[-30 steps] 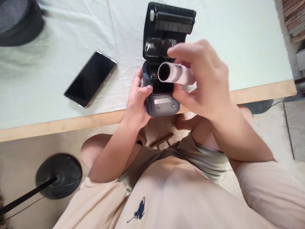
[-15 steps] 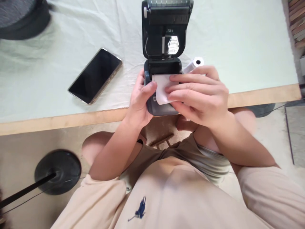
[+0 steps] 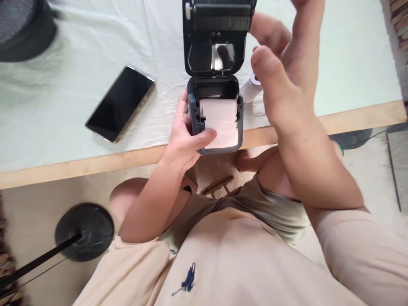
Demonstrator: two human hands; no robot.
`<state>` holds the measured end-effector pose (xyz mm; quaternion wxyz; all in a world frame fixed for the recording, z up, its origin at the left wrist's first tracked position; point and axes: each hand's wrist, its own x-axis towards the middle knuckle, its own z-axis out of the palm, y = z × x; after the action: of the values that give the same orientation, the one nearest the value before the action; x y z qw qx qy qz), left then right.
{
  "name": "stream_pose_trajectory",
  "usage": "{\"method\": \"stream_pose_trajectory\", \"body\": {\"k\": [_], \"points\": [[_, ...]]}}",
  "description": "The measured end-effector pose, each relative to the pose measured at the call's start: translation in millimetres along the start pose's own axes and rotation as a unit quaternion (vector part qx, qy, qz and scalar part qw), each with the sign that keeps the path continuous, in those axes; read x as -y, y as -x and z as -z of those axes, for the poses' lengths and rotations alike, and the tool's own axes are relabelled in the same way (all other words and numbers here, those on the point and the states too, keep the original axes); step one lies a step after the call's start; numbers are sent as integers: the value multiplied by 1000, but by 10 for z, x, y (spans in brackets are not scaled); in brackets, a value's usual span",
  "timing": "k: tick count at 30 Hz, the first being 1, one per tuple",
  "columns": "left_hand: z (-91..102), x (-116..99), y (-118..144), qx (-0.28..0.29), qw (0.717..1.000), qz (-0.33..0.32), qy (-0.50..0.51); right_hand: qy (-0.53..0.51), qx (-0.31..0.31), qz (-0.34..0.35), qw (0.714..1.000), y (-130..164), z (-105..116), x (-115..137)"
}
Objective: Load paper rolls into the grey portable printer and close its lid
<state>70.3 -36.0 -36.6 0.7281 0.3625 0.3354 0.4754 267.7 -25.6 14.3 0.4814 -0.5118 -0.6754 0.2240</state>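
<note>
A small dark printer [image 3: 194, 106] sits at the table's near edge with its lid [image 3: 216, 38] swung up. A paper roll lies in its bay, and a white paper strip [image 3: 221, 125] is drawn out over the front. My left hand [image 3: 183, 142] grips the printer's left side, thumb pressing the paper's lower left corner. My right hand [image 3: 283, 72] is raised above the table right of the lid, fingers apart, holding nothing. A second white roll [image 3: 250, 87] lies on the cloth just right of the printer, partly hidden by my right hand.
A black phone [image 3: 121, 104] lies face up on the white cloth [image 3: 79, 63] left of the printer. A dark round object [image 3: 22, 29] sits at the far left corner. The wooden table edge [image 3: 79, 165] runs across. A black stand base [image 3: 84, 231] rests on the floor.
My right hand let go of the paper and lifted up toward the lid. The paper strip now lies flat over the printer's front, pinned by my left thumb.
</note>
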Motion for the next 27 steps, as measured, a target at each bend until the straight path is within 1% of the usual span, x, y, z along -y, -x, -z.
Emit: {"method": "stream_pose_trajectory", "body": {"k": [1, 3, 5, 9, 12, 14, 15, 17, 18, 22, 26, 27], "points": [[-7, -12, 10, -4, 1000, -2, 2, -7, -24, 5, 1000, -8, -4, -5], [-32, -40, 40, -13, 1000, 2, 1, -23, -55, 49, 997, 0, -4, 9], [-58, -71, 70, -16, 1000, 9, -3, -22, -29, 76, 996, 27, 4, 46], [-63, -89, 90, 3, 1000, 11, 7, 15, 28, 93, 995, 75, 9, 110], [-44, -45, 70, 35, 999, -9, 30, 51, 99, 119, 987, 84, -2, 120], [-50, -23, 62, 56, 996, -29, 66, 62, 130, 123, 982, 87, -5, 129], [-62, -23, 64, 55, 994, -33, 85, 69, 139, 122, 980, 89, -4, 136], [-94, -47, 77, 31, 994, -8, 100, 84, 148, 117, 978, 94, -2, 145], [-111, -67, 86, 13, 995, 2, 99, 89, 151, 115, 978, 96, -2, 144], [-144, -117, 89, -5, 995, 6, 100, 84, 145, 123, 978, 108, -4, 99], [-118, -70, 22, -37, 996, 4, 77, 86, 90, 148, 981, 126, 50, 42], [-105, -51, 3, -42, 997, 3, 72, 82, 85, 157, 980, 130, 79, 31]]}}
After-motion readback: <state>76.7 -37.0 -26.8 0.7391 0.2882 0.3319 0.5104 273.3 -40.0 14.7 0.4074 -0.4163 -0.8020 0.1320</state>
